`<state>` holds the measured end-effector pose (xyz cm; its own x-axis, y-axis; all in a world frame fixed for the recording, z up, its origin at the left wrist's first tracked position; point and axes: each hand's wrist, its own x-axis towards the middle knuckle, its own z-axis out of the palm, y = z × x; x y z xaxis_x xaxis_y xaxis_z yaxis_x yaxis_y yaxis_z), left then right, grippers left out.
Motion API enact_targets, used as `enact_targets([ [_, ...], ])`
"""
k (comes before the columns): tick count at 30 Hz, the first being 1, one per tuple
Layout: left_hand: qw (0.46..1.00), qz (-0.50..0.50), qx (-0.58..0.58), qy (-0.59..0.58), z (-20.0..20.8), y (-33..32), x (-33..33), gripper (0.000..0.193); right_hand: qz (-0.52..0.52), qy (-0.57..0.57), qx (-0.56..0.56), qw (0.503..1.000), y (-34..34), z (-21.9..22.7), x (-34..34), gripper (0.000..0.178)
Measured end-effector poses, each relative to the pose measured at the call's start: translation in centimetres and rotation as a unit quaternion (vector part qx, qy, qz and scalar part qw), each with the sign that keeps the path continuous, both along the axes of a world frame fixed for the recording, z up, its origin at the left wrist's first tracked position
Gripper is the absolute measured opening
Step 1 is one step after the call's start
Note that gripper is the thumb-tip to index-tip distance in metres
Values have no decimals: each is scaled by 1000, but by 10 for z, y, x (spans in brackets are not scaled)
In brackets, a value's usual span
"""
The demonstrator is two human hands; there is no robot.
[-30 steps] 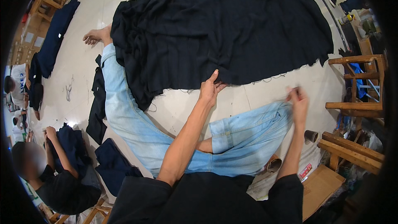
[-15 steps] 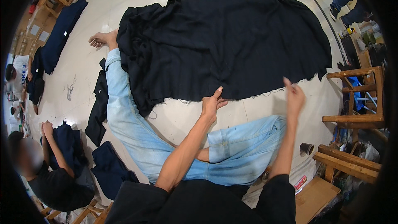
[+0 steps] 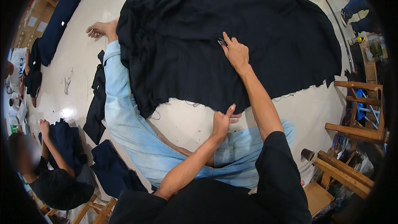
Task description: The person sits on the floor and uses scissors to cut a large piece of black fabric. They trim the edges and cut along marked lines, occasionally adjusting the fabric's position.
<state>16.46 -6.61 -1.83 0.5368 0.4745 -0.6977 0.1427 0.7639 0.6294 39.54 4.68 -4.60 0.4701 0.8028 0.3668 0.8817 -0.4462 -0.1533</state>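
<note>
A large black cloth (image 3: 195, 58) with a frayed near edge lies spread on the floor in front of me and over my left lower leg. At that edge, my left hand (image 3: 224, 121) pinches the cloth between thumb and fingers, and the fabric there is drawn toward my lap. My right hand (image 3: 237, 53) is over the middle of the cloth, index finger stretched out. Small dark thread snips (image 3: 221, 42) poke out by its thumb, their handles hidden in the palm. Loose threads hang from the frayed edge.
Folded dark cloths (image 3: 112, 170) lie on the floor to my left, near another person (image 3: 58, 178) sitting with raised hands. Wooden stools (image 3: 356, 128) stand at the right, beside a small cup (image 3: 307, 154) and a cardboard box (image 3: 319, 199). Someone's legs (image 3: 357, 10) show at the far right.
My right hand has swung from beyond the cloth's near right edge to over its middle. My left hand has moved nearer and slightly right, drawing the pinched edge with it.
</note>
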Motion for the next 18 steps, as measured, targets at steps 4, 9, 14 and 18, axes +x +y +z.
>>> enact_targets([
  [4,999,-26,-31,-14,16,-27,-17,50,32,9,14,999,13,-2,9,47],
  [9,994,-55,-85,-33,15,-43,-17,44,57,11,16,998,22,-2,30,43],
  [14,994,-62,-38,-75,3,-8,-19,46,20,123,98,987,3,17,18,34],
  [18,985,-175,7,4,36,35,-42,37,-45,198,134,970,-60,57,-27,27],
])
